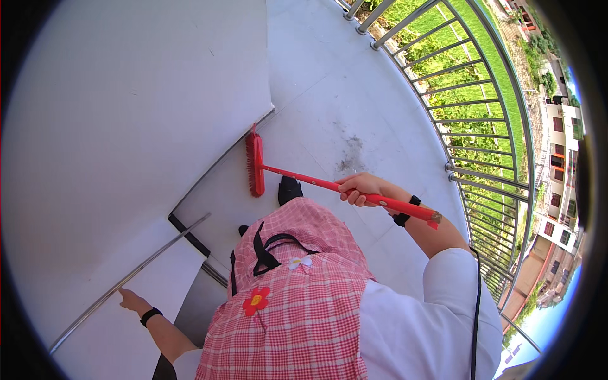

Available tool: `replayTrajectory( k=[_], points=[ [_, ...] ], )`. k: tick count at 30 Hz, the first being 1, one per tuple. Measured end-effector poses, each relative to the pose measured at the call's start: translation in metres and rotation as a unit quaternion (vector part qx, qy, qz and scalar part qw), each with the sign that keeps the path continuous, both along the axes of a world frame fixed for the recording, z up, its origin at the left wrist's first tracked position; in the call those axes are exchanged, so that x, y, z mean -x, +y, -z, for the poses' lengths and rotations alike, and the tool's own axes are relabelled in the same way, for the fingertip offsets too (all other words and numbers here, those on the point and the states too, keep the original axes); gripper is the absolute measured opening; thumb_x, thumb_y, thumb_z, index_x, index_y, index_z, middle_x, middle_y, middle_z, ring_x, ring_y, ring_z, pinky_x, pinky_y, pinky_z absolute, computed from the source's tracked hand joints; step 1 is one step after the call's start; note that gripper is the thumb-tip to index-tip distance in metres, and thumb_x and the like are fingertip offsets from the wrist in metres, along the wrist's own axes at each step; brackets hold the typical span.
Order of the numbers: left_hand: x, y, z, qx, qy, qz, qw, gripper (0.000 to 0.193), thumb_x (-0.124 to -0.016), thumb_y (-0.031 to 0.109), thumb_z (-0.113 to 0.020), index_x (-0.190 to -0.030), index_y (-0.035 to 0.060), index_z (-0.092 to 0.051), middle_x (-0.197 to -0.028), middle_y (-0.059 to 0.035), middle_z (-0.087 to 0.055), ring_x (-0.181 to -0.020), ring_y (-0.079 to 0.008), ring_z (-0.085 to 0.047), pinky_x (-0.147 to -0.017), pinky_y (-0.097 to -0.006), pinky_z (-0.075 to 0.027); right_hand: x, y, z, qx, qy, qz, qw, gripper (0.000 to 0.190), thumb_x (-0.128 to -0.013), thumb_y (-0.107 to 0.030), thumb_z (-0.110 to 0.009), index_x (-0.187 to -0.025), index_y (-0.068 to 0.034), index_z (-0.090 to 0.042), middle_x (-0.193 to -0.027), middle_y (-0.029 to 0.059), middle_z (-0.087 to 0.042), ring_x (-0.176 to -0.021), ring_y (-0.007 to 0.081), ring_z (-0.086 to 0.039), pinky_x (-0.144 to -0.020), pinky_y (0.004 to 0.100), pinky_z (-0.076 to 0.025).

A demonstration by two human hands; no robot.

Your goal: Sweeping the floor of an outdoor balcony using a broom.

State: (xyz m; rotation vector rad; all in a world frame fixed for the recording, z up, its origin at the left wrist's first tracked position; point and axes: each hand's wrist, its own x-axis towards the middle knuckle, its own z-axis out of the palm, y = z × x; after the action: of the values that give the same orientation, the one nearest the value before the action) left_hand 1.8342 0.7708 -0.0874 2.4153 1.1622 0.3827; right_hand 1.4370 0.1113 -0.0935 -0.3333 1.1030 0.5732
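Observation:
My right hand (357, 190) is wrapped around the red handle of a push broom (317, 182). The handle's worn upper end sticks out past my wrist. Its red brush head (257, 164) rests at the floor, bristles facing the wall side, close to the dark skirting. My left hand (133, 300) is low on the left, its fingertips at a thin metal pole (137, 272) that slants across the wall. Whether those fingers grip the pole or only touch it is unclear. Dark grey dirt (351, 153) lies scattered on the pale floor, right of the brush head.
A white wall (142, 95) fills the left, with dark skirting (189, 236) along its foot. A metal railing (463, 99) curves along the right, with greenery and buildings beyond. A black shoe (289, 190) shows beside the broom, below my checked apron (294, 327).

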Motion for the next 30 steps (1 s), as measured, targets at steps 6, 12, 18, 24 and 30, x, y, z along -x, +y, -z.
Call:
replayTrajectory(
  k=[6, 12, 18, 24, 30],
  points=[
    [0.004, 0.003, -0.016, 0.184, 0.006, 0.007, 0.983, 0.088, -0.071, 0.044, -0.064, -0.128, -0.0104, -0.024, -0.122, -0.0236, -0.044, -0.108, -0.0358, -0.047, -0.084, -0.0499, -0.041, 0.003, -0.028, 0.009, -0.056, -0.029, 0.056, 0.996, 0.02, -0.087, -0.006, -0.043, -0.106, -0.001, -0.039, -0.071, 0.0059, -0.047, -0.043, 0.0014, -0.036, -0.03, 0.0119, -0.03],
    [-0.003, -0.007, 0.01, -0.033, -0.017, 0.017, 0.999, 0.082, -0.07, 0.037, -0.063, -0.129, -0.008, -0.028, -0.118, -0.0309, -0.045, -0.112, -0.0413, -0.044, -0.095, -0.0426, -0.038, 0.057, -0.031, -0.004, 0.117, 0.028, 0.037, 0.992, 0.024, -0.079, -0.003, -0.041, -0.101, -0.011, -0.047, -0.06, 0.0047, -0.043, -0.035, 0.0012, -0.031, -0.026, 0.0135, -0.025],
    [0.023, -0.021, 0.035, 0.168, -0.171, 0.07, 0.968, 0.073, -0.077, 0.017, -0.057, -0.132, -0.0091, -0.017, -0.123, -0.0323, -0.038, -0.103, -0.0392, -0.05, -0.086, -0.0422, -0.044, 0.013, 0.088, -0.075, 0.29, 0.018, -0.058, 0.955, 0.017, -0.082, -0.006, -0.047, -0.098, -0.005, -0.046, -0.065, 0.0022, -0.043, -0.042, 0.0042, -0.034, -0.033, 0.0192, -0.028],
    [0.106, -0.032, 0.135, 0.101, 0.121, 0.155, 0.975, 0.072, -0.07, 0.019, -0.057, -0.128, -0.0097, -0.027, -0.115, -0.0306, -0.048, -0.104, -0.0418, -0.05, -0.089, -0.0427, -0.041, 0.016, 0.143, -0.079, 0.161, 0.007, 0.06, 0.985, 0.037, -0.085, -0.006, -0.048, -0.12, -0.003, -0.041, -0.071, 0.0042, -0.045, -0.045, 0.0023, -0.034, -0.034, 0.0152, -0.028],
    [0.148, -0.038, 0.179, 0.059, 0.238, 0.301, 0.922, 0.074, -0.067, 0.019, -0.058, -0.128, -0.01, -0.027, -0.109, -0.031, -0.051, -0.101, -0.0418, -0.051, -0.089, -0.0403, -0.04, 0.013, 0.152, -0.028, 0.032, 0.003, 0.11, 0.993, 0.019, -0.084, -0.006, -0.048, -0.101, 0.002, -0.044, -0.071, 0.0034, -0.044, -0.045, 0.0005, -0.036, -0.032, 0.0116, -0.031]
  ],
)
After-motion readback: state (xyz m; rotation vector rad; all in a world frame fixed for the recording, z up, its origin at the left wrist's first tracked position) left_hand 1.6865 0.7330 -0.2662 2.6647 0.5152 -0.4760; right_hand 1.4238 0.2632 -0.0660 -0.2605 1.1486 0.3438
